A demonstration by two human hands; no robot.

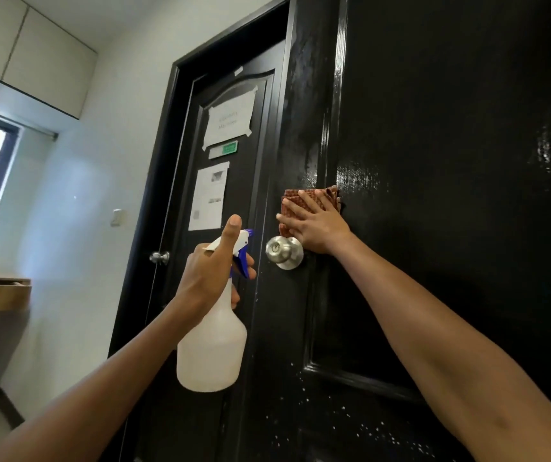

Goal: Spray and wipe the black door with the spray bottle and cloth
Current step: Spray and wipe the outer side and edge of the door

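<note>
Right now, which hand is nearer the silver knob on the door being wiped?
Right. The right hand presses the cloth just above the knob; the left hand holds the spray bottle off to its left.

Both arms raised forward, left grip (215, 265) curled tight with thumb pointing up, right grip (312, 225) pressed flat, fingers spread, wrist bent back.

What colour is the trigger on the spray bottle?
Blue; the trigger sits under a white nozzle on the spray bottle, seen in the head view.
</note>
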